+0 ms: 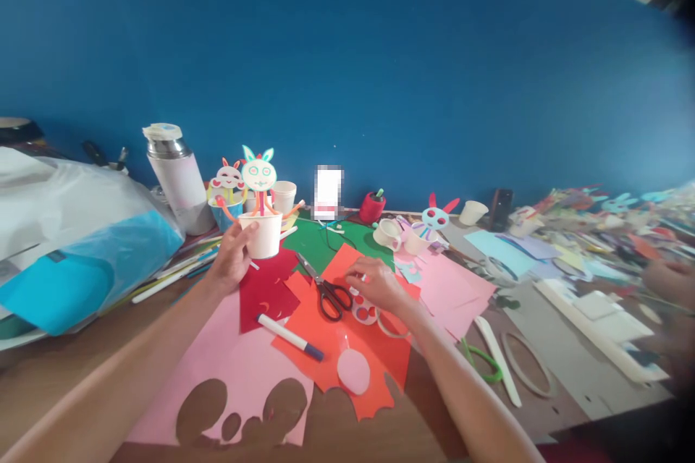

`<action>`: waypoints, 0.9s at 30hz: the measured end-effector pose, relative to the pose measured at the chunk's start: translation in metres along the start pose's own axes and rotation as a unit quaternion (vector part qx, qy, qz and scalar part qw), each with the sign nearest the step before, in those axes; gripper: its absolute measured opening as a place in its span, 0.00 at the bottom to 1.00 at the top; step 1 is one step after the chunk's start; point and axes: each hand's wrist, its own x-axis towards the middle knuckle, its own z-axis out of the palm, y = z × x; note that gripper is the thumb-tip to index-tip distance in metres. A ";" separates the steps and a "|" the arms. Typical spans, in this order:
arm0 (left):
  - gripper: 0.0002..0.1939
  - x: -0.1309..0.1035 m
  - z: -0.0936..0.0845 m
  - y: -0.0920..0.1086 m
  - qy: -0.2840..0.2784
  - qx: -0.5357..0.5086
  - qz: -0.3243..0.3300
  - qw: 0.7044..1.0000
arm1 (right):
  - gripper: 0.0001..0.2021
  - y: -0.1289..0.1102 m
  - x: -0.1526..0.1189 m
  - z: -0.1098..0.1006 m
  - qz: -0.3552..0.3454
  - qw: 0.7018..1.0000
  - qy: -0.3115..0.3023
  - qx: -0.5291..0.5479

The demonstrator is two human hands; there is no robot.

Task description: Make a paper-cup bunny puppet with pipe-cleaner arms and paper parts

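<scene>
"While the left hand (232, 260) grips the paper cup (266, 237), left of the scissors (319, 280), failure mode?"

"Tilting could bend the top-heavy rabbit figure (259, 175). Right hand (378, 283): loosely curled, contents indeterminate."

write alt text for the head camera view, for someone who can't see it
The left hand holds a white paper cup topped with a paper bunny face. The right hand hovers by black-handled scissors and coloured paper.
</scene>
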 end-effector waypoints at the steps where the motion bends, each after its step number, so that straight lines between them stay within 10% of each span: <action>1: 0.15 0.000 0.001 0.001 -0.005 -0.001 0.002 1.000 | 0.06 -0.004 0.000 0.004 -0.018 1.000 -0.002 -0.008; 17: 0.13 -0.003 0.006 0.005 -0.017 -0.019 0.013 1.000 | 0.14 -0.033 -0.005 0.019 -0.015 0.971 -0.093 -0.222; 27: 0.11 0.003 0.000 0.012 0.016 -0.011 0.035 0.999 | 0.09 -0.026 -0.002 0.012 0.028 0.973 -0.045 -0.225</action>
